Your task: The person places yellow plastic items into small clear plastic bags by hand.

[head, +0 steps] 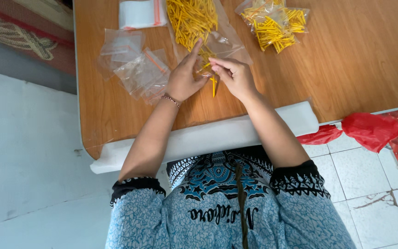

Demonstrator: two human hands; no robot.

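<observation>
As both hands (210,74) meet, yellow sticks (213,85) hang between them.

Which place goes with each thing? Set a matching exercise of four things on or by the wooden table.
Things:
1. Loose heap of yellow sticks
2. Filled bag of yellow sticks
3. Empty clear bags
4. Red plastic bag

Places:
A. Off the table edge, over the tiled floor
B. Beside the left hand, towards the table's left edge
C. Far side of the table, straight beyond both hands
D. Far side, beyond the right hand and further right

Pairs: 1-C, 2-D, 3-B, 4-A
</observation>
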